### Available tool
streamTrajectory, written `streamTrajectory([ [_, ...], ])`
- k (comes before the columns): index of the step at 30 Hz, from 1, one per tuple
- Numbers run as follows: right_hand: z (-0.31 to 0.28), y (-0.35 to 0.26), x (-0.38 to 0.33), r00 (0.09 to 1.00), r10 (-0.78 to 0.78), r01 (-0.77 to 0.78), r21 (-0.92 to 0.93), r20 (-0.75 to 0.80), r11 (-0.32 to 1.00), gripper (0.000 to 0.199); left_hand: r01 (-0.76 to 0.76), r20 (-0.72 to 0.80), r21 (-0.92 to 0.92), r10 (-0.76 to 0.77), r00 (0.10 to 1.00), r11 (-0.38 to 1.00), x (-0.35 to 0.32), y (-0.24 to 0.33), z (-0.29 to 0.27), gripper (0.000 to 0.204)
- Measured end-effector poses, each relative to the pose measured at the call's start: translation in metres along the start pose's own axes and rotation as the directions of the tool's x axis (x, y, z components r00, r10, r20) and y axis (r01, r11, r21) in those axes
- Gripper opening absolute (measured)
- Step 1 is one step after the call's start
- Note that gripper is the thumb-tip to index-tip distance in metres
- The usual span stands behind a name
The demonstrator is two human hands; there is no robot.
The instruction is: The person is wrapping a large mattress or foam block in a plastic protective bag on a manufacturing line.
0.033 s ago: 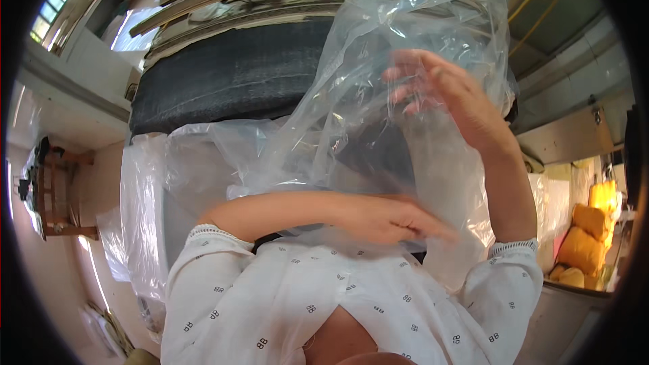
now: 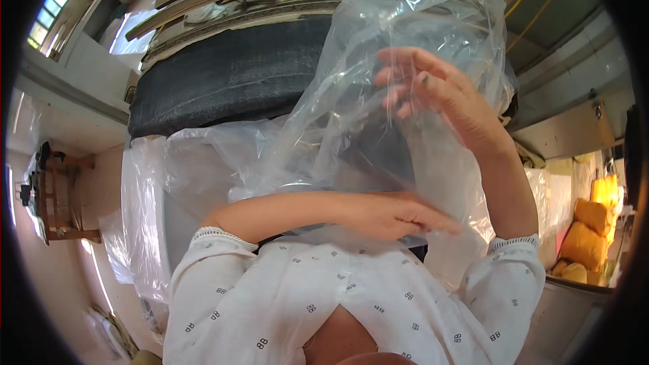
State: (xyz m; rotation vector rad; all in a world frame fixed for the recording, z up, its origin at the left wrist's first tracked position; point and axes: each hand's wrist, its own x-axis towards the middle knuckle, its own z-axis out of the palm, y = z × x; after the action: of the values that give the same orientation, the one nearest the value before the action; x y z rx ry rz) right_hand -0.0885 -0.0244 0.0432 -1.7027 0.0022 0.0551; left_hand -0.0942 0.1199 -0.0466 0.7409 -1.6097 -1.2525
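The white shirt (image 2: 324, 297) with small dark marks fills the picture at 6 o'clock; it is the closest thing. There is 1 shirt and 2 sleeves.

Just past it, the left hand (image 2: 395, 216) lies flat across the middle, with its fingers pointing to 3 o'clock. It presses on the lower part of the clear plastic bag (image 2: 351, 115), so the thin plastic stays down and does not float up. The fingers look flat, not curled; I cannot tell if they pinch the plastic.

The right hand (image 2: 439, 91) is higher, at 1 o'clock. Its fingers are open and spread, and they touch the bag near its top. It seems to hold the top up, so the bag stands tall and stays puffed out. The 2 hands are well apart, 1 low and 1 high.

There is 1 big clear bag between the hands. More clear plastic hangs at 9 o'clock.

Behind the bag sits 1 big dark roll (image 2: 230, 74), from 10 to 12 o'clock.

Far off at 3 o'clock, about 4 yellow sacks (image 2: 595, 220) are piled up. At 9 o'clock stands 1 wooden stand (image 2: 54, 192).
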Motion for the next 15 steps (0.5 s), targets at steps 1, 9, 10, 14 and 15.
streamTrajectory([
  [1, 0.001, -0.001, -0.001, 0.994, -0.046, 0.040, 0.063, 0.100, 0.997, 0.050, 0.026, -0.049, 0.024, -0.024, 0.998, 0.999, 0.007, -0.008, -0.001, 0.046],
  [9, -0.009, 0.013, -0.026, 0.964, -0.252, 0.266, -0.253, 0.087, 0.930, 0.010, 0.178, -0.396, 0.697, 0.165, 0.903, 0.695, -0.020, 0.093, -0.040, 0.030],
  [10, -0.007, 0.014, -0.030, 0.964, -0.252, 0.265, -0.242, 0.087, 0.933, 0.010, 0.192, -0.468, 0.814, 0.423, 0.776, 0.548, -0.025, 0.106, -0.055, 0.034],
  [14, -0.006, 0.016, -0.034, 0.938, -0.345, 0.342, -0.225, 0.026, 0.912, 0.008, 0.427, -0.594, 0.762, 0.262, 0.761, 0.488, -0.013, 0.117, -0.109, 0.036],
  [15, -0.006, 0.017, -0.034, 0.931, -0.364, 0.357, -0.240, 0.018, 0.903, 0.009, 0.339, -0.538, 0.697, 0.149, 0.830, 0.631, -0.014, 0.110, -0.114, 0.033],
])
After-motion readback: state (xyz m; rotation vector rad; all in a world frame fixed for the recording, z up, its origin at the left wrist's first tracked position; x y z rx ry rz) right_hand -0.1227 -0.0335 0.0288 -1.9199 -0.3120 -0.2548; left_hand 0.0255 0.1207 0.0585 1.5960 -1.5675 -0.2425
